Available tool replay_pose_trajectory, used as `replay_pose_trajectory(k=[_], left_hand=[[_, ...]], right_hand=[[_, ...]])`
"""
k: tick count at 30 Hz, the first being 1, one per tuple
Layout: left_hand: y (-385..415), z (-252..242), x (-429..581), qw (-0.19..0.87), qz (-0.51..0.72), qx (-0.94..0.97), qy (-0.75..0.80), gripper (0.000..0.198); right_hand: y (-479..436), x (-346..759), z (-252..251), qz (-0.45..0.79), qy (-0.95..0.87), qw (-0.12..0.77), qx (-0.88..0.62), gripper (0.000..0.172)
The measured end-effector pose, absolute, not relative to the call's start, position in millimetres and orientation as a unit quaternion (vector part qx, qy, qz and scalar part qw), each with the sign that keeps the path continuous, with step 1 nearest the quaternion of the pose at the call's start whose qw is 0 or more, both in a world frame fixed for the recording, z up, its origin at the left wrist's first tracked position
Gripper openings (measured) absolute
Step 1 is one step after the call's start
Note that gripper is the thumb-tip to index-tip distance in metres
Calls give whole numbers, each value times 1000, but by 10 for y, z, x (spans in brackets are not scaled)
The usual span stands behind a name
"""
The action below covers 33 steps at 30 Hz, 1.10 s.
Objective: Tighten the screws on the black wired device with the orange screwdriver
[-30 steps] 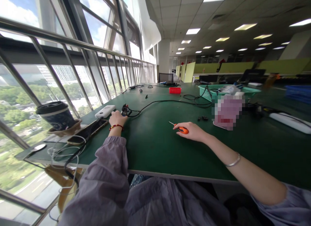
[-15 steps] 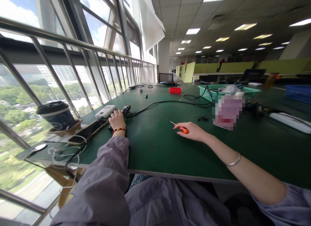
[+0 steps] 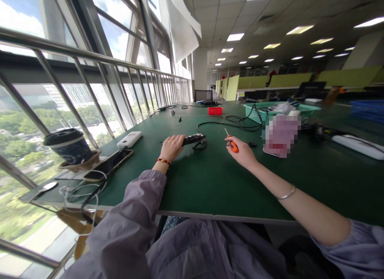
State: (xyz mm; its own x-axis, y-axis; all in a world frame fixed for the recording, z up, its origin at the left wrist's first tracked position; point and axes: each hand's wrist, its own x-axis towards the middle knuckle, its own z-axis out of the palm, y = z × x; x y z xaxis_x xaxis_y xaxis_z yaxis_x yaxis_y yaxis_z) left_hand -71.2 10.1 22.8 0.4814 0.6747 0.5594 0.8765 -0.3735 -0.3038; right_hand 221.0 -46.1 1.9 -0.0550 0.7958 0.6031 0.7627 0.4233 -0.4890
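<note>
My left hand [image 3: 172, 147] is closed around a black corded device [image 3: 191, 140], whose far end sticks out to the right of the fingers. Its exact kind is hard to make out, since the hand covers part of it. A black cable [image 3: 210, 123] runs from it across the table toward the basket. In my right hand [image 3: 242, 151] is a screwdriver [image 3: 232, 145] with an orange handle, its thin shaft pointing up and away to the left. Just right of that hand lies a small black piece [image 3: 252, 144].
A green basket [image 3: 253, 113] with items, a phone-like object [image 3: 280, 137] blurred by pixels, and a red box [image 3: 215, 111] stand farther back. At left are a white power bank [image 3: 129, 139], a dark phone [image 3: 99, 172] and a lidded cup [image 3: 69, 147] near the railing.
My left hand has moved right, bringing the black corded device along the table. My right hand has shifted slightly right and forward, and the screwdriver points more steeply away from me.
</note>
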Motion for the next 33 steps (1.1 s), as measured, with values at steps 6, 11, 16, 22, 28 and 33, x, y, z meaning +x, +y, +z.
replay_pose_trajectory(k=[6,11,16,22,28,33], left_hand=[[99,173,-89,221,-222,-877,-363,30],[195,99,-120,238,-255,-814,-464,37],[316,56,-600,212,-239,-721,-615,36],[399,97,-1230,120,-231,-615,-744,50],[577,69,-1421,73,-159,-681,-711,57],[674,37,-1450,76,-100,-729,-673,50]], right_hand=[[-377,2295,-14,27,-695,459,-552,34],[-347,2310,-51,68,-723,398,-560,37],[-382,2287,-41,86,-761,303,-567,39],[-410,2293,-35,69,-776,267,-567,39],[-417,2296,-31,65,-779,266,-563,39],[-415,2302,-29,63,-781,269,-560,38]])
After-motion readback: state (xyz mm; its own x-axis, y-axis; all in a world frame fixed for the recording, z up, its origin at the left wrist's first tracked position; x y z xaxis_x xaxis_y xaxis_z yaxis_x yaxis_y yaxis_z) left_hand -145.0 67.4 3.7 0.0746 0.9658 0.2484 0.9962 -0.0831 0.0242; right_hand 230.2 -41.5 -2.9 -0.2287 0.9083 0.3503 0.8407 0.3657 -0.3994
